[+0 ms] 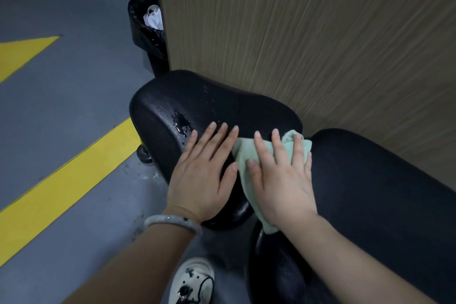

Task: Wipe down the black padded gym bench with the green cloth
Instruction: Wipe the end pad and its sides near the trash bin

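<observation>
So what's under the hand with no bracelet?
The green cloth lies flat under the right hand, on the black bench pad. The cloth's middle is covered, so any wetness beneath can't be seen.

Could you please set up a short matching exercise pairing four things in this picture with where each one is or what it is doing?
Things:
1. green cloth
2. left hand
3. puddle of water
4. black bin

Places or states:
A. flat on the bare seat pad
B. beside the wooden panel's corner
C. under the right hand
D. near the left fingertips

Pairs: 1-C, 2-A, 3-D, 4-B
</observation>
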